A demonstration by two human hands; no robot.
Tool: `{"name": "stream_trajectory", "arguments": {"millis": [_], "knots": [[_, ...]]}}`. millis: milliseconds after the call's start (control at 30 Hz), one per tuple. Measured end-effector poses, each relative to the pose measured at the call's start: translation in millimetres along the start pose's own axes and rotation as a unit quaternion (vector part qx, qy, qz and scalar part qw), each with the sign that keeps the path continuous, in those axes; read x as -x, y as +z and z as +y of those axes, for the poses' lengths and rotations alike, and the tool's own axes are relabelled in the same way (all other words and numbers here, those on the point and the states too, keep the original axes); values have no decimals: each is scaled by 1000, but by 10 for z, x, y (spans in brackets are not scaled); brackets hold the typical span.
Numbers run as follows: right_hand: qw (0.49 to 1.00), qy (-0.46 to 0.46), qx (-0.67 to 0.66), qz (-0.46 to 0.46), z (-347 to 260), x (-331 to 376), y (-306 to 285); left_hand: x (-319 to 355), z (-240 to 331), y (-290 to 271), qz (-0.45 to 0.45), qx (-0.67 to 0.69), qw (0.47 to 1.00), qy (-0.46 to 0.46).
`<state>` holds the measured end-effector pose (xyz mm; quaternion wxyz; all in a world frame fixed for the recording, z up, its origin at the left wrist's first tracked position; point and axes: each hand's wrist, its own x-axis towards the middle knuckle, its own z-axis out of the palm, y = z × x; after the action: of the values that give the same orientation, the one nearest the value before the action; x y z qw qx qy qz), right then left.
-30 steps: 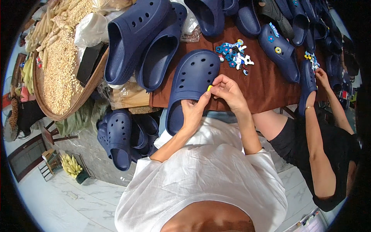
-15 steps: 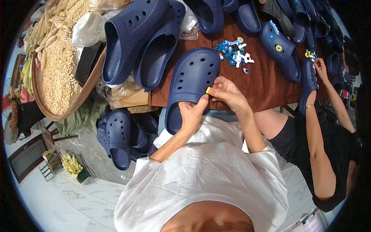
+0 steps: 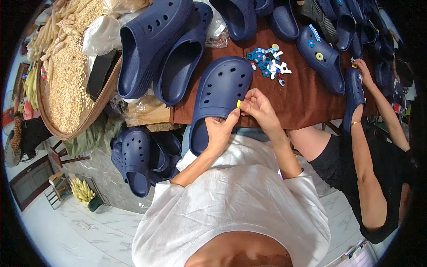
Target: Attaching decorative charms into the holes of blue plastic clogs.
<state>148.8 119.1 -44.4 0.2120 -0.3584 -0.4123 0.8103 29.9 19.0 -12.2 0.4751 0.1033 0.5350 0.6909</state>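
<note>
Held clog (image 3: 222, 84): standing mid-frame, visible top holes showing bare, so I'm judging it barely begun.
Left hand (image 3: 220, 131): gripping its upper, fingers reaching inside.
Right hand (image 3: 262, 112): pinching a yellow piece (image 3: 239, 104) by its right side.
Done: decorated clog (image 3: 327, 71), upper right, is wearing charms.
Left over: loose charms (image 3: 267, 72) are lying upper centre-right.
Writing: a lettered strip (image 3: 315, 33) is topping the decorated clog.

The floor (image 3: 111, 236) consists of white tiles with grey veining. At left, a grey section (image 3: 113, 189) adjoins it. A wooden chair (image 3: 54, 189) stands at left, near a dark-framed panel (image 3: 32, 177); door or window cannot be determined. Brown cloth (image 3: 311, 111) covers the desk (image 3: 284, 104). Lighting is bright.
</note>
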Motion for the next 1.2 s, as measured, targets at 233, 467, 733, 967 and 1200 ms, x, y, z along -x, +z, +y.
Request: {"name": "stream_trajectory", "arguments": {"millis": [233,467,733,967,1200], "knots": [[985,-162,39,45,40,41,77,-53,-69,-78,37,41,997,-59],[974,-195,105,37,23,5,78,-130,-48,-34,49,78,995,-29],[910,-295,278,82,-29,36,142,-158,39,-115,36,64,992,-99],[905,-295,298,70,-134,3,168,-154,73,-66,32,124,988,-81],[805,-315,465,192,-322,-300,-65,-165,57,-209,76,127,981,-122]]}}
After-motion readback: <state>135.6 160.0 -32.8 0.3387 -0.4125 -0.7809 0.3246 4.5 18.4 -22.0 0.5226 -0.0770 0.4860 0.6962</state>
